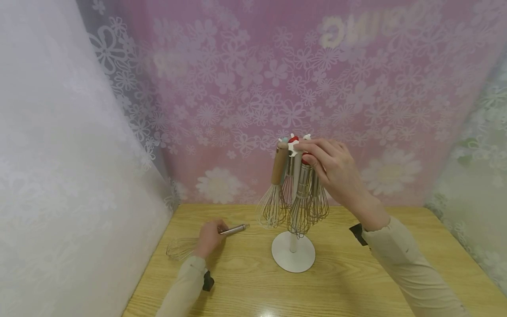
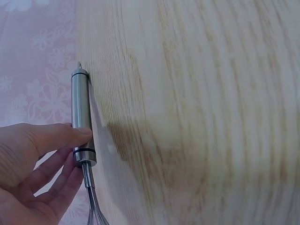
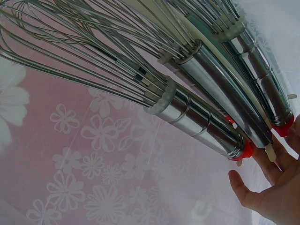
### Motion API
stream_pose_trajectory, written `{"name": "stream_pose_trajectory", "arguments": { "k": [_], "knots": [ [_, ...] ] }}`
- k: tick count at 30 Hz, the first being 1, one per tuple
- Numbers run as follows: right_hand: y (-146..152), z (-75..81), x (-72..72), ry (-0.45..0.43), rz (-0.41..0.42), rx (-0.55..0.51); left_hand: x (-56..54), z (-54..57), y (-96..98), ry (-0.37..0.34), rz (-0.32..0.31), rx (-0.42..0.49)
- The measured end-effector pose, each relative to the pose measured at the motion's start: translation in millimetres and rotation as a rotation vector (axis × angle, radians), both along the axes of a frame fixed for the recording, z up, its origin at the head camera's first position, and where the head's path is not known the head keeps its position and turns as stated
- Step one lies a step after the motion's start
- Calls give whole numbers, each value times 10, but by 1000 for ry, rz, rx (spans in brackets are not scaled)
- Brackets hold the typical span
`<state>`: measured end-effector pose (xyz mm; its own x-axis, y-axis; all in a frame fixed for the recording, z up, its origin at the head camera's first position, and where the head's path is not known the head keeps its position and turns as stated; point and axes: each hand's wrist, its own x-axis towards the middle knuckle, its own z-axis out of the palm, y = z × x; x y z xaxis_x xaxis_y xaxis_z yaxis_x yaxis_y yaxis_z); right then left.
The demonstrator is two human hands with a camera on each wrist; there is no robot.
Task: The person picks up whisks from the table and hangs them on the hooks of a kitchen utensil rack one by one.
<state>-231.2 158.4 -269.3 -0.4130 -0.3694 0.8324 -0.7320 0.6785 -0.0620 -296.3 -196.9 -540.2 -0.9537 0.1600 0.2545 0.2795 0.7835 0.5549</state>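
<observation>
On the left of the table lies a whisk (image 1: pixel 234 229) with a steel handle and a wire head. My left hand (image 1: pixel 210 237) pinches it low on the handle; the left wrist view shows the thumb on one side and fingers behind. Several whisks hang from a white stand (image 1: pixel 293 252), among them one with a wooden handle (image 1: pixel 280 165) and a steel one with a red end (image 1: pixel 304 176). At the stand's top, my right hand (image 1: pixel 336 169) rests its fingertips by the hooks. In the right wrist view its thumb (image 3: pixel 241 187) stands apart from the steel handles (image 3: pixel 201 123).
The wood-grain table (image 1: pixel 245 281) ends at a pink flowered curtain (image 1: pixel 237 110) behind. A pale curtain (image 1: pixel 79 176) closes in the left side, and another flowered one (image 1: pixel 471 176) stands at the right.
</observation>
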Motion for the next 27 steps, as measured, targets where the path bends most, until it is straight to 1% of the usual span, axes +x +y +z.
{"name": "stream_pose_trajectory", "arguments": {
  "k": [8, 12, 19, 25, 27],
  "knots": [
    [1, -1, 0, 3, 6, -4, 42, -19, -3, 26, -15, -17],
    [1, -3, -2, 5, 8, -7, 77, -6, 10, 8, -11, 0],
    [2, -5, -5, 6, 5, -5, 136, 30, 32, 5, -15, 2],
    [1, -8, -8, 5, 8, -9, 171, 24, 39, -23, -14, 14],
    [2, -8, -10, 9, 11, -9, 171, 11, 39, -21, -15, 15]
  ]
}}
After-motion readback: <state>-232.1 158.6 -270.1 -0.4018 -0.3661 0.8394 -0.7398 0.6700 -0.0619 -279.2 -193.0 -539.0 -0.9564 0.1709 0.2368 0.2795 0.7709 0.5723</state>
